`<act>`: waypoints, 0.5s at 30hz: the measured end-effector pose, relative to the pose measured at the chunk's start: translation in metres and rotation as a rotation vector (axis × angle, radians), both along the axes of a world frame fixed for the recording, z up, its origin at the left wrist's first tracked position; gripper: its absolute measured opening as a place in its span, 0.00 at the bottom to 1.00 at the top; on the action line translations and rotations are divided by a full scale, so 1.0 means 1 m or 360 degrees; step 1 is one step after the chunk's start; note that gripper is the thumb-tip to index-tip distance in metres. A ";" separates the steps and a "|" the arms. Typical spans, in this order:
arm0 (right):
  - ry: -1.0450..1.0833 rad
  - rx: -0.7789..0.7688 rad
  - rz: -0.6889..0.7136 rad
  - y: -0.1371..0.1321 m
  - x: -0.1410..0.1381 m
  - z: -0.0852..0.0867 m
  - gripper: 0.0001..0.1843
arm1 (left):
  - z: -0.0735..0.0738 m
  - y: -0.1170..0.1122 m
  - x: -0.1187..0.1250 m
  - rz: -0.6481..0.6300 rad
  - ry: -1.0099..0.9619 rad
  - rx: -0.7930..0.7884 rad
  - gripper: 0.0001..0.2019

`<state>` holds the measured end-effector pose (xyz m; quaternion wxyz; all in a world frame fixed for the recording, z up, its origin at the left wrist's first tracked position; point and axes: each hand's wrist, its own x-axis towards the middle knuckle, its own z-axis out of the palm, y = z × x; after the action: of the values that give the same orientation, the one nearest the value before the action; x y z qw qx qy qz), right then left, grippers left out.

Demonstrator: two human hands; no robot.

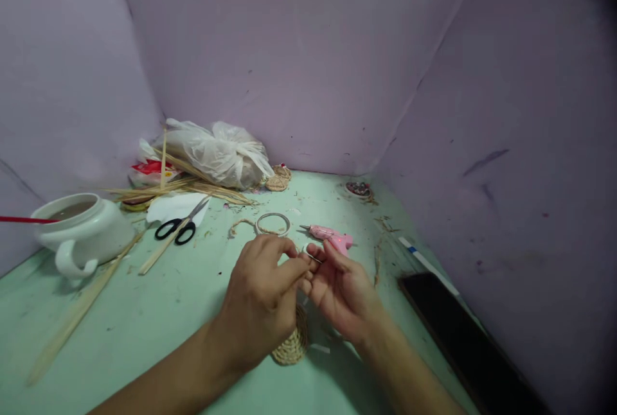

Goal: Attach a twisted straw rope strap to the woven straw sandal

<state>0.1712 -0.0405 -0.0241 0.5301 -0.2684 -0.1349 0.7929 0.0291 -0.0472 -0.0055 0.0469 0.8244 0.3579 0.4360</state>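
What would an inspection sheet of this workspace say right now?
Surface: green tabletop, littered with fibre scraps.
Work things: small white item between left hand and right hand, mostly hidden; woven piece partly hidden by the left hand; pale ring and pink glue gun beyond the hands.
Clutter: scissors, dry strips, white pot with a red stick, and plastic bag toward the left; dark flat slab on the right.
Hands: fingertips close together; which holds the white item is unclear.
Cables: nothing seen.
Surroundings: purple walls, the right one marked.
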 end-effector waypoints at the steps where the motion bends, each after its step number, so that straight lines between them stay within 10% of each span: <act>1: 0.0012 -0.0013 0.0006 0.000 -0.001 0.000 0.13 | -0.001 0.000 0.001 0.0021 0.0055 0.0076 0.11; 15: -0.0020 0.0110 0.0222 -0.006 -0.002 -0.001 0.15 | 0.004 0.018 -0.026 -0.0231 0.0572 0.0430 0.07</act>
<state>0.1690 -0.0461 -0.0250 0.4818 -0.2448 -0.1839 0.8211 0.0033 -0.0287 -0.0012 -0.0971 0.9111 0.2386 0.3218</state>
